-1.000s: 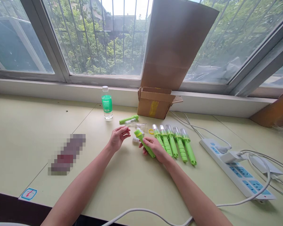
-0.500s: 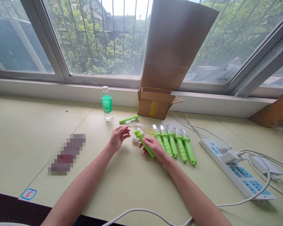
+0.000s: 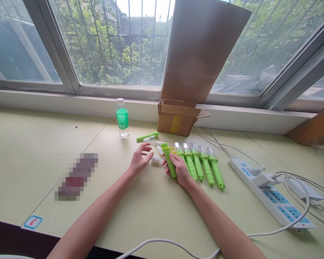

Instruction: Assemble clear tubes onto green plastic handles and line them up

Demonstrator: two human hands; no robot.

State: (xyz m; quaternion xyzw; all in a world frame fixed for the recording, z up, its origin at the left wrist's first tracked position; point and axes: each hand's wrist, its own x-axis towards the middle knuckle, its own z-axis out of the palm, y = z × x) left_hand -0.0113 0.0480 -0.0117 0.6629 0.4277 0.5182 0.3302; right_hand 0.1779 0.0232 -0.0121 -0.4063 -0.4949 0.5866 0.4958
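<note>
My right hand (image 3: 179, 168) is wrapped round a green plastic light-stick handle (image 3: 169, 160), its ribbed, threaded end uncovered and pointing up and away. My left hand (image 3: 142, 158) is open just to the left, its fingers apart with nothing in them. Beyond the hands lie a clear cap (image 3: 149, 139), another green handle (image 3: 147, 136) and a yellow ring (image 3: 173, 150). A small white part (image 3: 157, 160) rests between my hands, partly hidden. To the right several green light sticks (image 3: 196, 162) with clear caps lie side by side.
An open cardboard box (image 3: 176, 120) stands by the window sill, with a water bottle (image 3: 122, 118) to its left. A white power strip (image 3: 270, 194) with plugs and cables lies at the right. A white cable (image 3: 162, 240) crosses the table's front.
My right hand has turned the green handle from leaning left to more upright and shifted its threaded end rightward. My left hand has moved slightly right and its fingers have spread.
</note>
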